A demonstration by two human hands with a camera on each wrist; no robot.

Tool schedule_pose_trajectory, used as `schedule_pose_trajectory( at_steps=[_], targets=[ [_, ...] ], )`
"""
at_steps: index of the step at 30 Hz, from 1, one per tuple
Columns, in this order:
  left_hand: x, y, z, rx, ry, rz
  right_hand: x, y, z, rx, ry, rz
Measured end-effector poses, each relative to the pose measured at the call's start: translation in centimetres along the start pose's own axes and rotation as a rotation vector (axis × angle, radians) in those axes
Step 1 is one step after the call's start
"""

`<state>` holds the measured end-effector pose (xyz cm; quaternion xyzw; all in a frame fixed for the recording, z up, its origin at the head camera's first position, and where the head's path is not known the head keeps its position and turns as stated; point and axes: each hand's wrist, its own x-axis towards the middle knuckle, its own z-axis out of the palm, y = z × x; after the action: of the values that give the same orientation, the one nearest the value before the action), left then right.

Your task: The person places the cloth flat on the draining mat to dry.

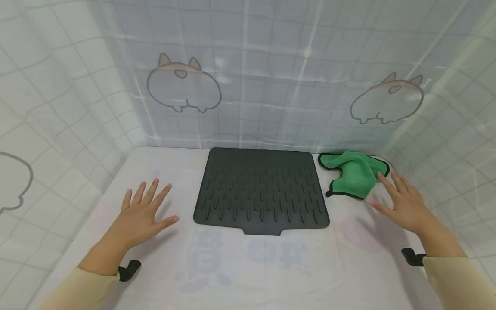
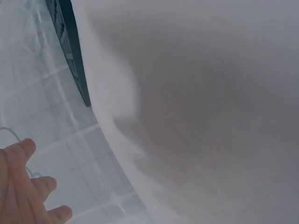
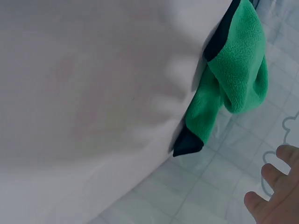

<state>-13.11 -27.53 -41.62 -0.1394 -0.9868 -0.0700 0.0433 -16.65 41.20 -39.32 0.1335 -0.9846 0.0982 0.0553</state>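
Note:
A dark grey ridged mat (image 1: 261, 189) lies flat at the back middle of the white table. To its right is a crumpled green cloth (image 1: 354, 174) with black edging, also seen in the right wrist view as a green cloth (image 3: 238, 60). My left hand (image 1: 141, 213) hovers left of the mat, fingers spread, holding nothing. My right hand (image 1: 404, 204) is just beside the cloth's right side with fingers spread; in the right wrist view its fingertips are apart from the cloth. The left wrist view shows only part of the left hand (image 2: 21, 186) and the mat's edge (image 2: 70, 51).
A white table covering (image 1: 248, 275) with faint printed characters spreads in front of the mat. Pale tiled-pattern curtains (image 1: 271, 86) with cartoon animal outlines hang behind the table and at both sides. Dark straps (image 1: 129, 270) show at both wrists.

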Motion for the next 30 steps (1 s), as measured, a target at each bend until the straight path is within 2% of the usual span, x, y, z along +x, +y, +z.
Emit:
schedule_pose_trajectory(
  at_steps=[11, 17, 25, 30],
  targets=[
    [1.8, 1.0, 0.9, -0.133, -0.12, -0.003, 2.4, 0.1, 0.7, 0.134, -0.048, 0.042],
    [2.7, 1.6, 1.1, -0.159, -0.163, 0.021, 3.5, 0.4, 0.9, 0.177, -0.048, 0.07],
    [4.1, 2.4, 1.6, -0.153, -0.229, 0.022, 4.6, 1.1, 1.5, 0.229, -0.029, 0.061],
    [4.8, 2.7, 1.7, -0.177, -0.291, 0.033, 4.8, 1.4, 1.9, 0.267, -0.058, 0.096]
  ],
)
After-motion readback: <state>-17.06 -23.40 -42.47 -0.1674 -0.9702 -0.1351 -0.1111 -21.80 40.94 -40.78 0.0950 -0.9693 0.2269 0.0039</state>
